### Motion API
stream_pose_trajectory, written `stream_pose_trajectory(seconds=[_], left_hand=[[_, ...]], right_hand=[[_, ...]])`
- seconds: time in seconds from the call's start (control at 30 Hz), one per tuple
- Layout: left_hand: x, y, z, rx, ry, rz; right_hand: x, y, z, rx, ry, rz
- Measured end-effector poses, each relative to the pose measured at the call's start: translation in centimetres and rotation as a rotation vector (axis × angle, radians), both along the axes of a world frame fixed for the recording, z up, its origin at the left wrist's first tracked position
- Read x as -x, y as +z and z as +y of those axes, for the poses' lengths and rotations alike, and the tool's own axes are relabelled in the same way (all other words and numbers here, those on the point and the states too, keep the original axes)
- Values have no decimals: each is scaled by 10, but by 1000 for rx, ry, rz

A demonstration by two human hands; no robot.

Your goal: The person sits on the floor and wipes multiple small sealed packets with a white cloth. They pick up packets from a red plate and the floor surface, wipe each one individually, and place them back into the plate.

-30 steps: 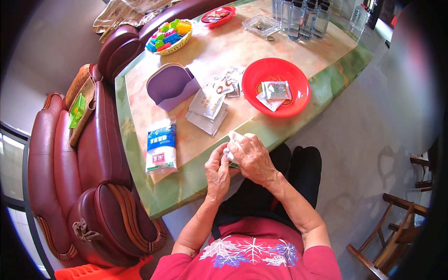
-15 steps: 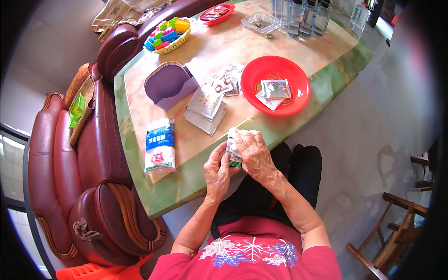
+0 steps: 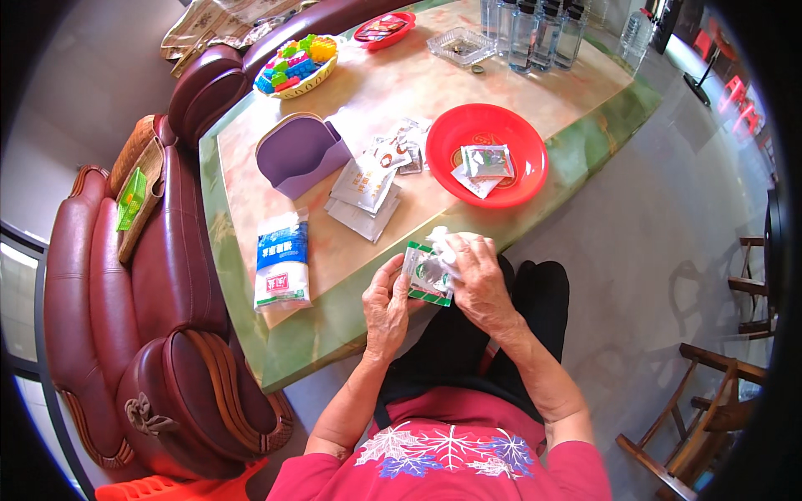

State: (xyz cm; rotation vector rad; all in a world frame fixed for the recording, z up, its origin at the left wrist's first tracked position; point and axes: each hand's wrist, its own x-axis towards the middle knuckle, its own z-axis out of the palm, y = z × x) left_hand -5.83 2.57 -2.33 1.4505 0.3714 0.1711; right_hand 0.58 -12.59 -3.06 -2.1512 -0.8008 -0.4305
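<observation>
While a green-bordered silver sachet [image 3: 426, 271] is pinched along its left edge by the left hand [image 3: 387, 305], a crumpled white tissue [image 3: 440, 243] is gripped in the right hand [image 3: 478, 280] against the sachet's upper right side. One edge seems to be steadied so that the broad face is left exposed to the tissue. Thin, glossy and rectangular material is shown by the sachet; the tissue looks soft and bunched. Left of the left hand, a plump white-and-blue plastic bag [image 3: 282, 257] is laid on the stone-patterned table [image 3: 276, 351]. Beyond that hand, flat pale packets [image 3: 362, 185] are heaped loosely, while beyond the right hand a shiny red plate [image 3: 530, 159] is set, its small sachets [image 3: 486, 162] perhaps placed within the raised rim for separation. Farther off, past the left hand, a smooth, hollow purple holder [image 3: 294, 154] is stood. Farthest away, a pale basket [image 3: 311, 83] is filled with knobbly coloured blocks [image 3: 292, 65], and clear bottles [image 3: 546, 40] are grouped upright.
</observation>
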Motion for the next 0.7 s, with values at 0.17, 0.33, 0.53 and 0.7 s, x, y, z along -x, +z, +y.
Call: stream_pose_trajectory(seconds=[0.17, 0.33, 0.53, 0.7], left_hand=[[1, -10, 6, -81, 2, -24], [1, -21, 9, -61, 15, -109], [0, -19, 9, -22, 21, -53], [0, -18, 9, 14, 5, -113]], right_hand=[[4, -4, 36, -7, 103, -15], [19, 0, 19, -6, 309, -42], [30, 13, -4, -75, 555, 177], [30, 16, 12, -167, 297, 32]])
